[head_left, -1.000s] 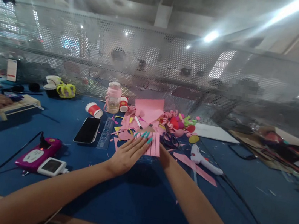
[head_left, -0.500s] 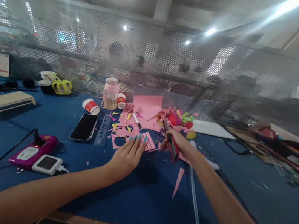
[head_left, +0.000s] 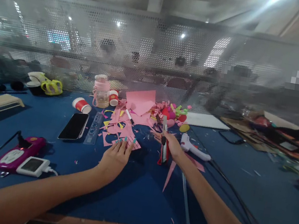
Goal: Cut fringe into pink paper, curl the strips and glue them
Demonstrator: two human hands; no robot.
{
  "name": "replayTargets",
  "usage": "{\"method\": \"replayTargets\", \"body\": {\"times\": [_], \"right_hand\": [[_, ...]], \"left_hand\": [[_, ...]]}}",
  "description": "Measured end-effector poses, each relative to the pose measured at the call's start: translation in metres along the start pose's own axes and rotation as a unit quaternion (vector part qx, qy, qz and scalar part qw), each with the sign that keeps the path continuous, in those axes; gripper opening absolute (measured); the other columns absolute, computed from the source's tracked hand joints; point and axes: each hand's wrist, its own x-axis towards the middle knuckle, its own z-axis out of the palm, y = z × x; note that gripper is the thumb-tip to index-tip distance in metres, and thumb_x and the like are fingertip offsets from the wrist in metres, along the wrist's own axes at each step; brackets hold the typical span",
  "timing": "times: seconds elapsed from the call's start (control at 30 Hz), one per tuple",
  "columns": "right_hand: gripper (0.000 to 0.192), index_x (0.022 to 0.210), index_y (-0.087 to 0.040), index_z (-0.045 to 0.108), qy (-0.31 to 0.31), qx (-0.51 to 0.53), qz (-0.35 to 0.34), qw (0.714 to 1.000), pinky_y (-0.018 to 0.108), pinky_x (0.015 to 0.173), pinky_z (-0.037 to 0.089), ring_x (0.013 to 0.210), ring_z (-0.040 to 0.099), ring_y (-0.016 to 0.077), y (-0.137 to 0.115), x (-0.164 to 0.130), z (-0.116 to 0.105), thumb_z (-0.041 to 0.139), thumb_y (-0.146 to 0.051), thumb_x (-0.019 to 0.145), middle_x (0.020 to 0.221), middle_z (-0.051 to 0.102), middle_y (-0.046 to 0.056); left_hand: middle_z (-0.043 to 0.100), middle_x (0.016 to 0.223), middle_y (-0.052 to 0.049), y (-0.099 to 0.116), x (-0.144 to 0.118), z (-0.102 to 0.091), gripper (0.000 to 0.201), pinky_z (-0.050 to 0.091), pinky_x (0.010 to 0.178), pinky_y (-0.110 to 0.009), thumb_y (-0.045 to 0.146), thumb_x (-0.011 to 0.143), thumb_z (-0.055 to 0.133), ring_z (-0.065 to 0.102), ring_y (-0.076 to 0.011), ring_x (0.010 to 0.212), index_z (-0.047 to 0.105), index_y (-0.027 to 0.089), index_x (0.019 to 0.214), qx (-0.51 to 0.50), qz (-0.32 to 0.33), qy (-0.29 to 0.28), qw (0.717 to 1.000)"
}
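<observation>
My left hand (head_left: 114, 158) lies flat on the blue table (head_left: 135, 194), its fingertips resting on the near edge of a pink paper sheet with cut strips (head_left: 130, 141). My right hand (head_left: 171, 144) grips a red and black utility knife (head_left: 163, 145), blade end pointing away from me, just right of that sheet. A long pink paper sliver (head_left: 169, 174) lies on the table below my right wrist.
A heap of pink and yellow paper scraps (head_left: 138, 112), a glue gun (head_left: 193, 148), a clear ruler (head_left: 93, 133), a phone (head_left: 74, 126), a red cup (head_left: 81, 105), a pink bottle (head_left: 100, 90) and charging devices (head_left: 20, 153) lie around. A perforated metal screen (head_left: 158, 60) closes the far side.
My right hand came out from beside the sheet, picked up the utility knife and now holds it upright. The left hand drew back slightly toward me. The view swung right.
</observation>
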Motion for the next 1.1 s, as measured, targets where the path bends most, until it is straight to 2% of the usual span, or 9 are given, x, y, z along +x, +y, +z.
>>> {"method": "replayTargets", "body": {"times": [0.17, 0.3, 0.43, 0.6, 0.67, 0.77, 0.87, 0.97, 1.1], "right_hand": [[0.036, 0.061, -0.022, 0.039, 0.077, 0.066, -0.014, 0.995, 0.026, 0.043, 0.045, 0.045, 0.055, 0.0153, -0.004, -0.002, -0.015, 0.034, -0.052, 0.08, 0.049, 0.055, 0.001], [0.033, 0.066, -0.021, 0.041, 0.116, 0.08, -0.03, 0.99, 0.022, 0.035, 0.039, 0.032, 0.043, 0.0097, -0.006, -0.003, -0.021, 0.03, -0.046, 0.085, 0.043, 0.048, -0.003], [0.03, 0.071, -0.02, 0.046, 0.095, 0.06, -0.012, 0.994, 0.021, 0.03, 0.034, 0.025, 0.034, 0.0077, -0.006, -0.005, -0.018, 0.032, -0.042, 0.086, 0.037, 0.041, -0.007], [0.032, 0.064, -0.018, 0.048, 0.03, 0.005, 0.049, 0.998, 0.024, 0.026, 0.034, 0.023, 0.04, 0.011, -0.001, -0.008, -0.007, 0.039, -0.042, 0.082, 0.039, 0.055, 0.0], [0.032, 0.063, -0.019, 0.047, 0.027, -0.011, 0.054, 0.998, 0.024, 0.027, 0.035, 0.023, 0.041, 0.0116, 0.0, -0.009, -0.004, 0.038, -0.042, 0.083, 0.038, 0.056, 0.0], [0.032, 0.063, -0.02, 0.047, 0.037, -0.028, 0.055, 0.997, 0.024, 0.028, 0.035, 0.022, 0.04, 0.0124, 0.0, -0.009, -0.004, 0.038, -0.043, 0.083, 0.029, 0.047, -0.003], [0.033, 0.067, -0.019, 0.05, 0.043, -0.035, 0.057, 0.997, 0.025, 0.028, 0.035, 0.022, 0.04, 0.0134, 0.0, -0.009, -0.005, 0.039, -0.047, 0.081, 0.026, 0.043, -0.004], [0.037, 0.076, -0.018, 0.053, 0.049, -0.033, 0.057, 0.997, 0.026, 0.029, 0.036, 0.023, 0.041, 0.0143, 0.0, -0.009, -0.005, 0.04, -0.052, 0.08, 0.027, 0.045, -0.004], [0.039, 0.084, -0.017, 0.054, 0.057, -0.025, 0.057, 0.996, 0.028, 0.03, 0.038, 0.023, 0.041, 0.0151, 0.001, -0.007, -0.005, 0.038, -0.052, 0.081, 0.028, 0.046, -0.004]], "left_hand": [[0.067, 0.095, -0.013, -0.002, 0.0, -0.003, 0.036, 0.048, 0.079, -0.032, 0.001, 0.076, 0.042, 0.061, -0.0236, 0.095, 0.059, 0.009, 0.106, -0.031, 0.081, 0.03, 0.996], [0.068, 0.08, -0.013, -0.005, 0.002, -0.003, 0.031, 0.046, 0.082, -0.033, 0.003, 0.077, 0.044, 0.058, -0.0253, 0.099, 0.06, 0.007, 0.104, -0.033, 0.086, 0.049, 0.995], [0.067, 0.076, -0.014, -0.001, -0.001, 0.003, 0.029, 0.045, 0.081, -0.034, 0.006, 0.081, 0.043, 0.06, -0.0243, 0.096, 0.059, 0.006, 0.105, -0.052, 0.086, 0.047, 0.994], [0.066, 0.092, -0.013, -0.001, 0.003, -0.002, 0.046, 0.049, 0.075, -0.034, 0.047, 0.082, 0.04, 0.06, -0.0238, 0.09, 0.058, 0.011, 0.105, -0.155, 0.102, 0.039, 0.982], [0.064, 0.094, -0.014, -0.013, 0.01, -0.006, 0.045, 0.049, 0.074, -0.032, 0.042, 0.085, 0.035, 0.06, -0.022, 0.089, 0.054, 0.01, 0.11, -0.154, 0.07, 0.03, 0.985], [0.061, 0.094, -0.016, -0.042, 0.019, -0.005, 0.037, 0.047, 0.071, -0.033, 0.025, 0.086, 0.035, 0.057, -0.0241, 0.088, 0.049, 0.006, 0.115, -0.074, -0.119, -0.021, 0.99], [0.053, 0.107, -0.025, -0.07, 0.02, 0.009, 0.044, 0.044, 0.076, -0.038, 0.009, 0.081, 0.031, 0.05, -0.0291, 0.097, 0.038, -0.003, 0.123, 0.014, -0.235, -0.062, 0.97], [0.042, 0.119, -0.031, -0.084, 0.015, 0.026, 0.047, 0.042, 0.075, -0.04, 0.014, 0.081, 0.034, 0.044, -0.0336, 0.104, 0.035, -0.004, 0.124, 0.028, -0.3, -0.102, 0.948], [0.051, 0.103, -0.026, -0.08, 0.014, 0.034, 0.046, 0.041, 0.069, -0.046, 0.014, 0.081, 0.033, 0.049, -0.0345, 0.094, 0.036, 0.007, 0.127, 0.04, -0.348, -0.122, 0.929]]}}
